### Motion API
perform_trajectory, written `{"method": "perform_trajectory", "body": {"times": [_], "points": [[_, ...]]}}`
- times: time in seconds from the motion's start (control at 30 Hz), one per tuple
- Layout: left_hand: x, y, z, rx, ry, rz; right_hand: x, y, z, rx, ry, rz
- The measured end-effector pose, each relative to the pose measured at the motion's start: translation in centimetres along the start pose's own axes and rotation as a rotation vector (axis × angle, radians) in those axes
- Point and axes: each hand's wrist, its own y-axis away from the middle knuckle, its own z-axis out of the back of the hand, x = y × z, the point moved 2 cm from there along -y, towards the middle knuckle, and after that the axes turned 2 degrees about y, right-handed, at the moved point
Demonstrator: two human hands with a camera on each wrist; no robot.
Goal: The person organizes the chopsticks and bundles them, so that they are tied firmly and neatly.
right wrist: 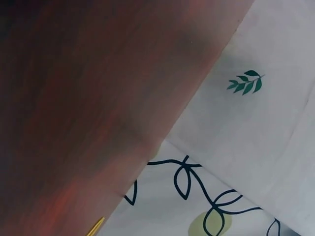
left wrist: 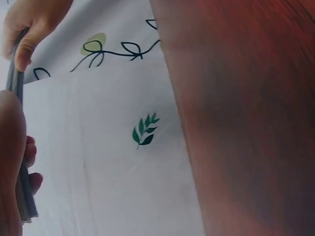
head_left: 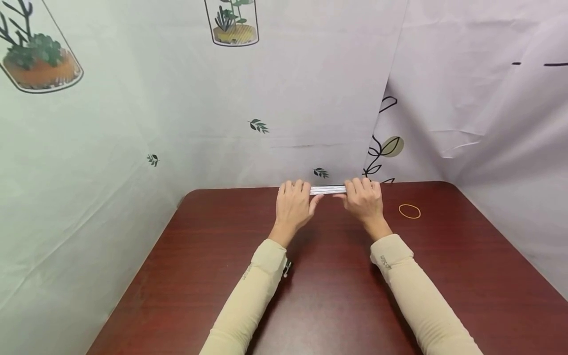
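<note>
Both hands hold a thin, straight, silver-grey layered bundle (head_left: pixel 328 190) level near the far edge of the table. The left hand (head_left: pixel 293 204) grips its left end, fingers curled over the top and thumb below. At the other end, the right hand (head_left: pixel 364 201) grips it the same way. A short middle stretch shows between the hands. In the left wrist view the bundle (left wrist: pixel 28 199) appears edge-on as dark grey layers, partly hidden by the left hand (left wrist: pixel 10 157); the right hand (left wrist: pixel 37 24) is farther up. The right wrist view shows neither hand nor bundle.
A yellow rubber band (head_left: pixel 409 211) lies on the dark red table (head_left: pixel 213 261), right of the right hand. Beside the left sleeve (head_left: pixel 253 291), a small green and white object (head_left: pixel 287 267) is partly hidden. Pale printed cloth (head_left: pixel 310 98) hangs behind the table and along both sides.
</note>
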Motion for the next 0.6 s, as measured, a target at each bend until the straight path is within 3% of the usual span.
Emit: {"method": "perform_trajectory", "body": {"times": [0.27,0.6], "points": [[-0.42,-0.65,0.93,0.052,-0.044,0.017,-0.19,-0.22,0.27,0.014,0.006,-0.012],[-0.55,-0.87,0.91,-0.061,-0.063,0.068,-0.07,-0.63,0.56,0.120,-0.056,-0.081]]}}
